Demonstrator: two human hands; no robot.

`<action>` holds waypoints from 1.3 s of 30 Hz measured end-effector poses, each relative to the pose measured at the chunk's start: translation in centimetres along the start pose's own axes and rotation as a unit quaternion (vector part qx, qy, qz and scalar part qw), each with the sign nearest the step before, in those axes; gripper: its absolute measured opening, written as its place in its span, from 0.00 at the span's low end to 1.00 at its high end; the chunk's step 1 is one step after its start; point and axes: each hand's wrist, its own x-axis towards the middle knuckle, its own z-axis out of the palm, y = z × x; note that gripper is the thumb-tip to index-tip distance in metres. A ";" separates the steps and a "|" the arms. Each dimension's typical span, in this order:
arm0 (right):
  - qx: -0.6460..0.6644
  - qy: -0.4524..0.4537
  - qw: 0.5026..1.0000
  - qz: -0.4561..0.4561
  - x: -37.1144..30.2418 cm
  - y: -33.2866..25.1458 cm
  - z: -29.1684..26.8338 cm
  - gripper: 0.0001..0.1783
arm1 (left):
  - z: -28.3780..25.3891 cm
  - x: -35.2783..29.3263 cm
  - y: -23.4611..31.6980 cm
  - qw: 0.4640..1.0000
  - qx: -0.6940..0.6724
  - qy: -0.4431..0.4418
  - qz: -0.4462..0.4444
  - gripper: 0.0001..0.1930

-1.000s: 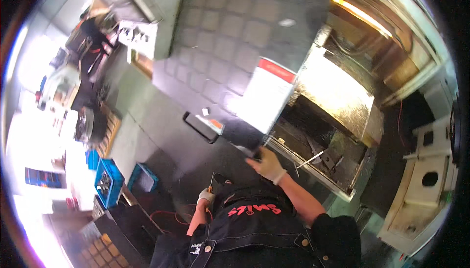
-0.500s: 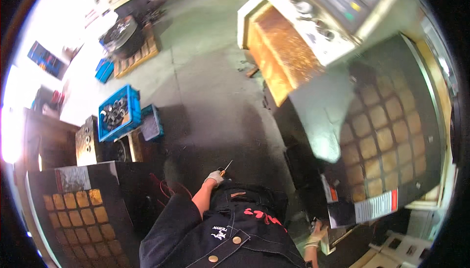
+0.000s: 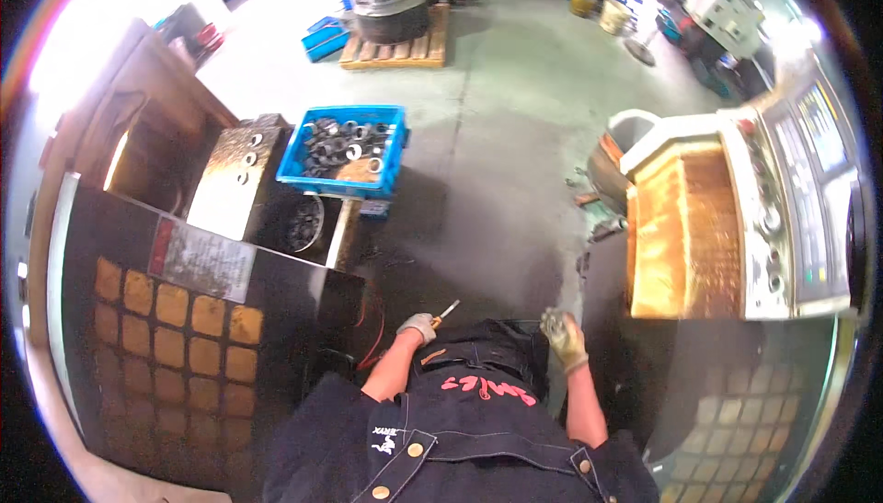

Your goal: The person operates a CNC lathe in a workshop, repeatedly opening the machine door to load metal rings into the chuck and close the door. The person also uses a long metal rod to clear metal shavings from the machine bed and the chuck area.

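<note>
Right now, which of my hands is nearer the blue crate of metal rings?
Left. Your left hand, gripping a slim tool, is on your side of the blue crate, slightly right of it; your right hand is much farther to the crate's right.

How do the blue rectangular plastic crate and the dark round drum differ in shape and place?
The blue rectangular plastic crate is straight-sided; the dark round drum is curved. The crate sits nearer; the drum stands farther off on a slatted wooden pallet. Both are open-topped and hold loose pieces.
</note>
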 end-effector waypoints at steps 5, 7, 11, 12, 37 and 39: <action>-0.330 -0.211 0.917 0.081 15.0 -0.8 17.9 0.15 | -0.5 -1.5 -3.4 0.988 -0.121 0.097 -0.028 0.15; -0.441 -0.297 0.838 0.121 19.0 1.7 25.8 0.16 | 0.1 -2.3 -6.4 0.964 -0.198 0.151 -0.096 0.15; -0.461 -0.456 0.749 0.136 23.0 10.3 36.8 0.13 | 3.5 -4.2 -9.6 0.896 -0.335 0.201 -0.212 0.15; -0.509 -0.469 0.717 0.082 23.4 12.4 38.8 0.13 | 5.5 -3.8 -10.7 0.870 -0.377 0.217 -0.230 0.15; -0.788 -0.432 0.396 -0.188 42.7 23.8 57.5 0.15 | 7.8 -9.8 -2.2 0.906 -0.100 0.027 -0.411 0.34; -0.771 -0.428 0.437 -0.176 42.1 23.8 57.3 0.16 | 12.9 -8.9 -2.4 0.912 -0.122 0.005 -0.392 0.36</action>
